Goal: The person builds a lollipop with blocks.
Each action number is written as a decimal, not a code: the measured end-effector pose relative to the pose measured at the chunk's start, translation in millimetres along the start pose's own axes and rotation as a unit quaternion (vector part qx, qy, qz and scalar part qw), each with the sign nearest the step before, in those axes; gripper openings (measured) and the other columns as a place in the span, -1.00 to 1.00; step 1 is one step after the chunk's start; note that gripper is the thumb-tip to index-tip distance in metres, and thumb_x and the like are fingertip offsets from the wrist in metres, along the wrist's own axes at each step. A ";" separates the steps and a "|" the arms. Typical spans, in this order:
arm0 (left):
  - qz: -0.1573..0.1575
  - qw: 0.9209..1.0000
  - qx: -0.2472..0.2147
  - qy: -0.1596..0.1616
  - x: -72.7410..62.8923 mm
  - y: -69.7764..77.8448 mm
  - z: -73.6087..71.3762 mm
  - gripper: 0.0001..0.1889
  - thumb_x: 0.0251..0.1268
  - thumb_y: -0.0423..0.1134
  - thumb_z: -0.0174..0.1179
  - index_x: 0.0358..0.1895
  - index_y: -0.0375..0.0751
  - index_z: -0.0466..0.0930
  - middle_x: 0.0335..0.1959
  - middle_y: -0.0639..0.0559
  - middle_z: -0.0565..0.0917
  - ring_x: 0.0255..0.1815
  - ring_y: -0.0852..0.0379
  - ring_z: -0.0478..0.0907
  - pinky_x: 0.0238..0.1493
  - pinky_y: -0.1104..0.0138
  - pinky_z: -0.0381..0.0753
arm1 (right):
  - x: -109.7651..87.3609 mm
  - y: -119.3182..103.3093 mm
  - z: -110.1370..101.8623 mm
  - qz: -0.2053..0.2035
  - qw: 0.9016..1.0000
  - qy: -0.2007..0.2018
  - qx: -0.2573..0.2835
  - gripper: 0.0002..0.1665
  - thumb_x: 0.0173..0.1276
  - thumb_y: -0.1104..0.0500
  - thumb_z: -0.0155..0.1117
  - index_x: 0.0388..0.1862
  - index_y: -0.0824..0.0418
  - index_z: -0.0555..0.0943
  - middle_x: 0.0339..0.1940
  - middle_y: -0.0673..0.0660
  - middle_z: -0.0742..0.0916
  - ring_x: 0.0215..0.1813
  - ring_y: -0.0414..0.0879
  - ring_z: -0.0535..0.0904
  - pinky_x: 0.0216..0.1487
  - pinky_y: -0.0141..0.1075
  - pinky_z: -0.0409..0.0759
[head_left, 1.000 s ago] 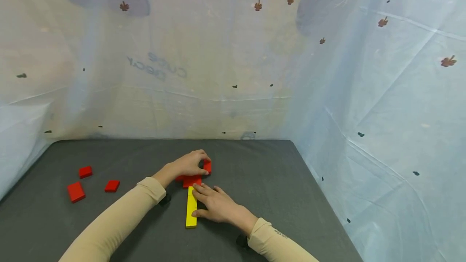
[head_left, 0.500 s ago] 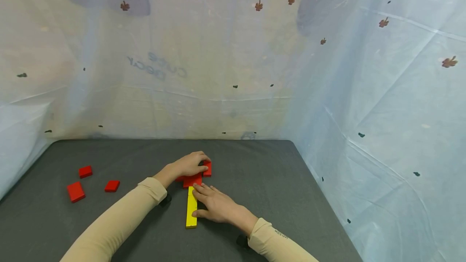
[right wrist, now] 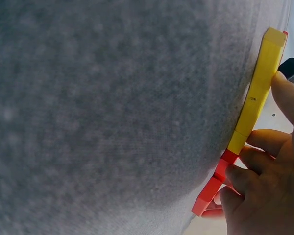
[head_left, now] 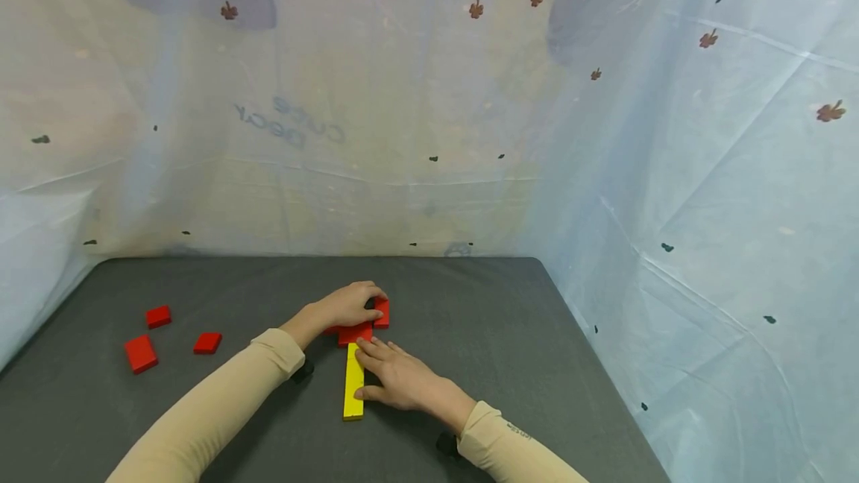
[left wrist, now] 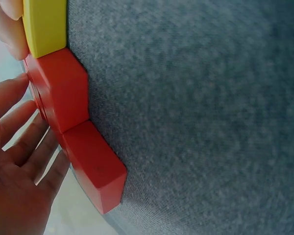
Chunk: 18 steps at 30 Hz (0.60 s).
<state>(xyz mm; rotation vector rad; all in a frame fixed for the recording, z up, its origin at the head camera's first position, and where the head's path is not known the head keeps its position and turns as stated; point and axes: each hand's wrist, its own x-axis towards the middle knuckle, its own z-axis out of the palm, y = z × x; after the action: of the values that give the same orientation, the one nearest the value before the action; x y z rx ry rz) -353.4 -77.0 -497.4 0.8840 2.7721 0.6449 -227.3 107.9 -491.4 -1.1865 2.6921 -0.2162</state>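
My left hand (head_left: pixel 347 305) reaches over several red blocks at the table's middle. Its thumb and forefinger pinch a red block (head_left: pixel 382 313) at the right of that group. Under and in front of the hand lies another red block (head_left: pixel 356 333), partly covered. A long yellow bar (head_left: pixel 353 382), with a seam near its far end, runs toward me from the red pieces and touches them. My right hand (head_left: pixel 399 377) rests its extended fingers against the bar's right side. In the left wrist view, a red block (left wrist: pixel 98 164) slants away from the row.
Three loose red blocks lie at the left: a small one (head_left: pixel 158 317), a larger one (head_left: pixel 141 354) and a flat one (head_left: pixel 207 343). The dark table (head_left: pixel 503 364) ends at a printed plastic curtain (head_left: pixel 403 207) behind and at the right.
My left hand has drawn the right-hand red block slightly toward me, closer to the other red pieces. My right hand and the yellow bar have stayed in place.
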 end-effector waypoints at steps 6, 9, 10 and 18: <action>0.003 1.000 0.006 0.000 -2.1 1.4 -0.2 -0.62 0.49 -0.15 0.32 0.27 -0.17 0.64 0.14 -0.07 0.64 0.14 -0.05 0.59 0.24 0.02 0.59 | -0.5 -0.2 -0.3 -0.001 1.000 0.001 -0.002 -0.14 0.59 -0.27 0.13 0.65 0.17 0.27 0.70 0.09 0.23 0.67 -0.02 0.16 0.63 -0.05 0.17; -0.001 1.000 0.006 -0.001 -2.8 2.3 0.4 -0.62 0.49 -0.14 0.32 0.28 -0.14 0.64 0.15 -0.06 0.64 0.16 -0.04 0.59 0.26 0.02 0.58 | -0.8 -0.3 -0.1 -0.002 1.000 0.001 -0.004 -0.14 0.59 -0.27 0.13 0.65 0.17 0.28 0.70 0.09 0.24 0.67 -0.03 0.16 0.63 -0.05 0.17; -0.002 1.000 0.007 -0.001 -2.8 2.1 0.7 -0.62 0.49 -0.14 0.32 0.28 -0.14 0.64 0.15 -0.06 0.64 0.16 -0.04 0.59 0.26 0.02 0.58 | -1.0 -0.4 -0.1 -0.002 1.000 0.001 -0.004 -0.14 0.59 -0.27 0.13 0.65 0.17 0.28 0.70 0.09 0.24 0.67 -0.03 0.16 0.63 -0.05 0.17; -0.002 1.000 0.007 0.002 -6.3 2.8 0.4 -0.62 0.49 -0.15 0.32 0.27 -0.14 0.64 0.15 -0.06 0.64 0.16 -0.05 0.59 0.26 0.02 0.58 | -0.2 -0.8 -0.2 0.001 1.000 -0.001 -0.003 -0.15 0.59 -0.27 0.13 0.65 0.16 0.28 0.70 0.08 0.22 0.68 -0.02 0.15 0.63 -0.03 0.17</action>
<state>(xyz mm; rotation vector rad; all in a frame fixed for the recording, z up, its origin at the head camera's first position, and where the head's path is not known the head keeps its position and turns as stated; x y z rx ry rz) -346.8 -78.4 -496.4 0.8821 2.7851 0.6277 -226.7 107.5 -491.0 -1.1837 2.6946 -0.2077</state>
